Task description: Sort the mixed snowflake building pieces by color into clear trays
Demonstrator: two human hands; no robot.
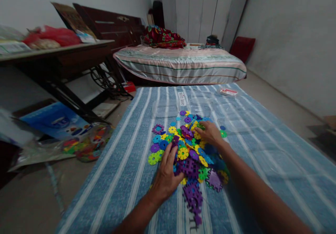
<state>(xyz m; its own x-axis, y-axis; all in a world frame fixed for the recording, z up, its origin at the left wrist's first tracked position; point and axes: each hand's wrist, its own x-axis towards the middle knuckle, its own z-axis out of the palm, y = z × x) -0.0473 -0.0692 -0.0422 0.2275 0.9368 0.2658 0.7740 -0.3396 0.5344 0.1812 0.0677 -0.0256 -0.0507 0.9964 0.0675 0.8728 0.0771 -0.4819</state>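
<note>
A heap of flat plastic building pieces (187, 146), round and square, in purple, yellow, green and blue, lies on a blue striped mat (126, 164). My left hand (166, 176) rests flat on the near left side of the heap, fingers stretched toward a yellow disc (183, 153). My right hand (210, 133) lies over the far right part of the heap, fingers curled down onto the pieces; whether it grips one is hidden. A chain of joined purple pieces (193, 195) trails toward me.
Clear plastic packaging (202, 104) lies on the mat beyond the heap. A bag of more coloured pieces (90, 144) and a blue box (56, 120) sit on the floor at left, beside a dark table (60, 57). A bed (181, 64) stands behind.
</note>
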